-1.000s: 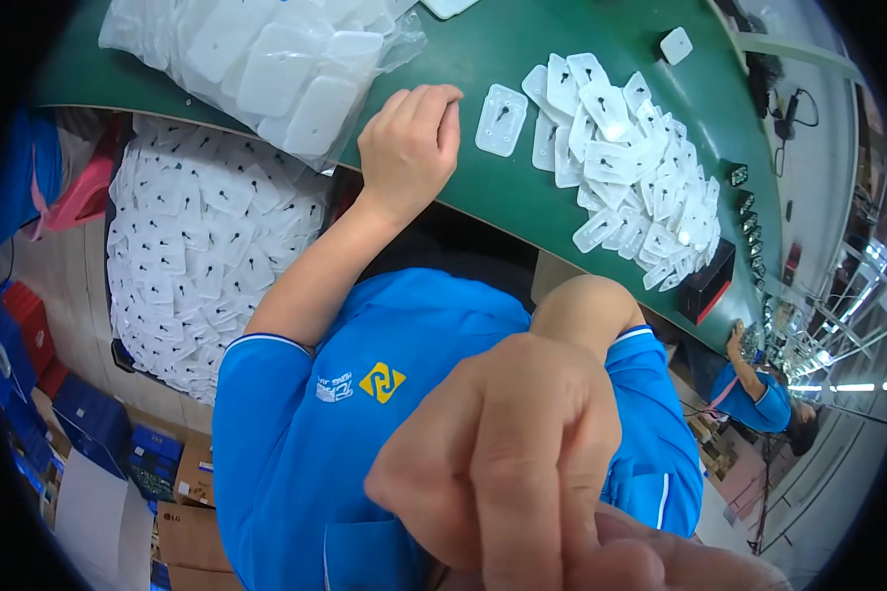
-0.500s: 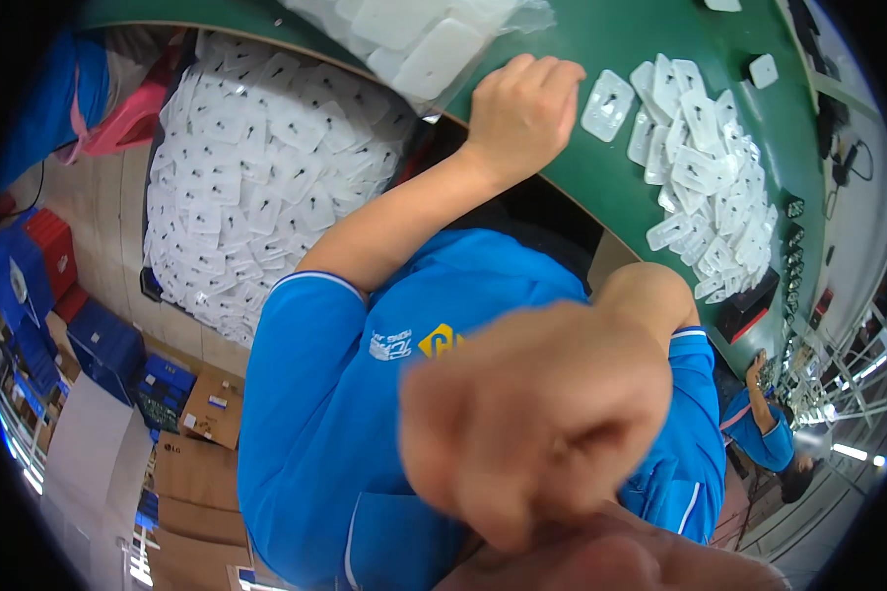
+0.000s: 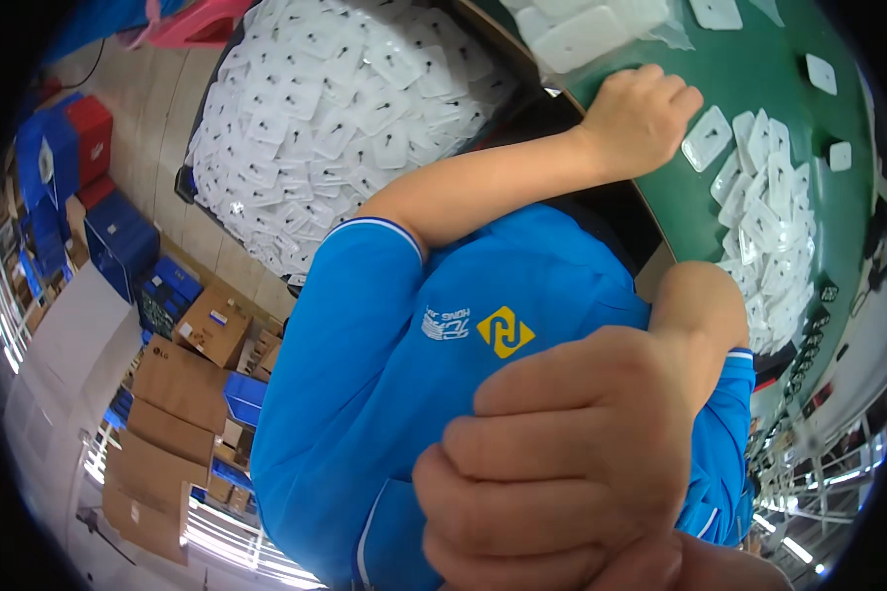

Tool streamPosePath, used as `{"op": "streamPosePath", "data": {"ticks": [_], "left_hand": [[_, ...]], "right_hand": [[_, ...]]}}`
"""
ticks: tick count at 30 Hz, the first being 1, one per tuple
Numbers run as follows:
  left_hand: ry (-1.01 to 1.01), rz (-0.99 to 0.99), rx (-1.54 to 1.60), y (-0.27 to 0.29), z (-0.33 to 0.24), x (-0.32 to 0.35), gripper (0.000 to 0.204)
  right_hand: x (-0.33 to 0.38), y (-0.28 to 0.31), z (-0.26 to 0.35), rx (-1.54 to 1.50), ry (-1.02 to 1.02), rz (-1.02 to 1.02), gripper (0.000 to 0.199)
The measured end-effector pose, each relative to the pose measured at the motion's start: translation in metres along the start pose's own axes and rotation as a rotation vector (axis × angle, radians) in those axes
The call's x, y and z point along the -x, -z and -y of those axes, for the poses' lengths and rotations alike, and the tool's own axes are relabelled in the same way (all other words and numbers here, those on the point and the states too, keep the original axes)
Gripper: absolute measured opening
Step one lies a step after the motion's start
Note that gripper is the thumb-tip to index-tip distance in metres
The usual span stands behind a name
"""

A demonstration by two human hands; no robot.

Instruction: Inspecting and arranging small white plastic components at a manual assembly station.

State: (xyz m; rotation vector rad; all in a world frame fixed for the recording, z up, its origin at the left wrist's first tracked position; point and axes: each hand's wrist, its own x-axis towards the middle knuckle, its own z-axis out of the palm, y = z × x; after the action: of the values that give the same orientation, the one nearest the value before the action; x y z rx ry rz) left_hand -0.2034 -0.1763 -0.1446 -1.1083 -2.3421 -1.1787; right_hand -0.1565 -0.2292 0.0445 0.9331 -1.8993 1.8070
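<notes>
My right fist [image 3: 562, 453] is raised close to the camera, with its fingers curled in and nothing seen in it. My left hand [image 3: 643, 123] rests at the edge of the green table [image 3: 774, 79], its fingers curled and pressed together; its palm is hidden. Just right of it lies one clear-and-white flat plastic pack [image 3: 708, 139]. Farther right is a heap of similar packs [image 3: 774, 231], partly behind my right forearm. Beyond my left hand is a clear bag of white flat pieces [image 3: 596, 37].
Left of my left arm stands a dark crate [image 3: 183, 183] piled with white packs, each with a small dark part. Two small white pieces [image 3: 821, 74] lie far right on the table. Cardboard boxes [image 3: 177, 379] and blue bins [image 3: 120, 241] fill the left side.
The view has shifted, so the table and packs appear farther right. My right hand, blurred and bent near my face before, now shows as a clear fist. My left hand stays at the table edge.
</notes>
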Motion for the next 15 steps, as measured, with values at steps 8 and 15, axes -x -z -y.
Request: {"op": "streamPosePath", "data": {"ticks": [8,15], "left_hand": [[0.007,-0.24,0.376,0.002,0.01,0.005,0.013],[0.204,0.03,0.297,0.097,0.055,0.084,0.018]], "right_hand": [[0.007,0.009,0.009,0.071,0.025,0.13,0.011],[0.027,0.024,0.027,0.088,-0.091,0.049,0.01]]}}
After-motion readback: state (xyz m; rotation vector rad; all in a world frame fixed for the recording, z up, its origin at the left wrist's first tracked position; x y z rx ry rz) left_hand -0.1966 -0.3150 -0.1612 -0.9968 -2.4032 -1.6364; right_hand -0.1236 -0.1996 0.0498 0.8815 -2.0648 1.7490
